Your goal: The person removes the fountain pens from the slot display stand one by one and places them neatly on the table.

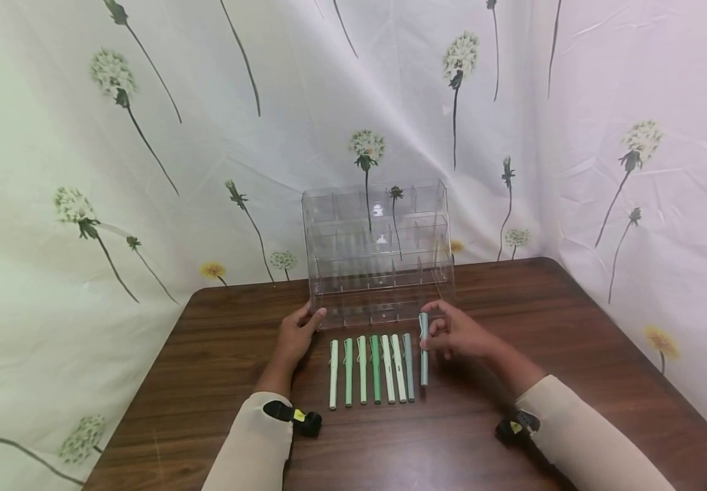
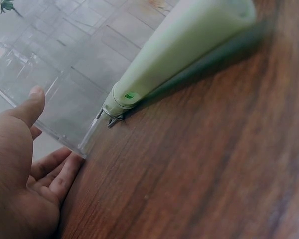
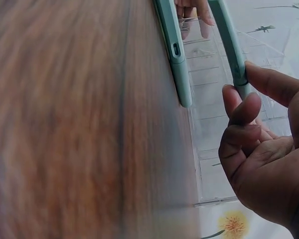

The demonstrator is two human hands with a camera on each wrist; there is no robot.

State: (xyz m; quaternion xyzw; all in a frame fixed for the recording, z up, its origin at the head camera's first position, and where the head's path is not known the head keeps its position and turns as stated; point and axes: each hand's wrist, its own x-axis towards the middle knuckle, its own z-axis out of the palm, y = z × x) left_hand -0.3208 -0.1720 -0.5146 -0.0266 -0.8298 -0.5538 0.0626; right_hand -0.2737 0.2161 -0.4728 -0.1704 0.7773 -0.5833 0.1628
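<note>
A clear plastic tiered organizer [image 1: 343, 267] stands at the back of the table, divided into small compartments. My left hand [image 1: 294, 335] grips its lower left corner; in the left wrist view the thumb [image 2: 32, 104] is on one side of the edge and the fingers are on the other. Between thumb and fingers, my right hand [image 1: 460, 333] pinches a blue-grey pen [image 1: 423, 368], raised off the table in the right wrist view. Several capped pens lie in a row before the organizer: pale green [image 1: 333, 375], darker green [image 1: 376, 372], whitish [image 1: 398, 372] and another blue-grey pen [image 1: 409, 372].
The brown wooden table [image 1: 390, 450] has rounded back corners. Behind it hangs a white curtain [image 1: 206, 136] printed with dandelions. Each sleeved wrist carries a small black camera, the left camera [image 1: 307, 423] and the right camera [image 1: 508, 431].
</note>
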